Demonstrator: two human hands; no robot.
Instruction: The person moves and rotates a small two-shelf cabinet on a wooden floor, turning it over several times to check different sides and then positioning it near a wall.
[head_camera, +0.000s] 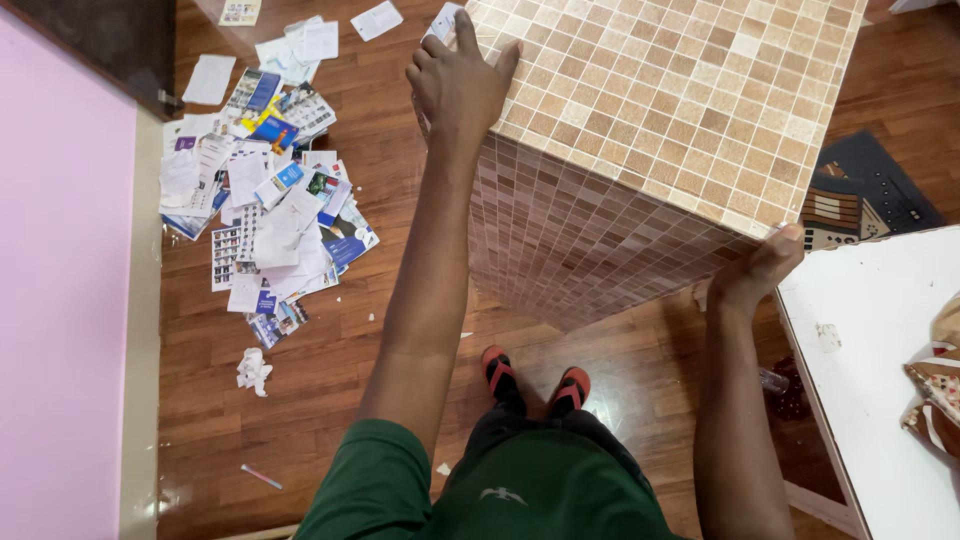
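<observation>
You stand over a large box-shaped block clad in small tan and brown mosaic tiles, and you hold it from two opposite sides. Your left hand lies flat on the top face near its left corner, fingers spread apart and draped over the far edge, which steadies the block from above. Your right hand sits at the lower right corner, fingers curled together under the edge and out of sight, so you cannot tell exactly how they grip; the thumb presses on the corner. That low hold looks like it takes the weight, since the block appears tipped up off the wooden floor, its near corner pointing down toward your red sandals. The top face tilts toward you and its long axis seems to run from near left to far right. On the floor well to the left lies a loose heap of scattered papers and leaflets, with a crumpled white scrap nearer you. A white desk stands just beside your right arm, and a dark patterned mat lies beyond the block's right side.
</observation>
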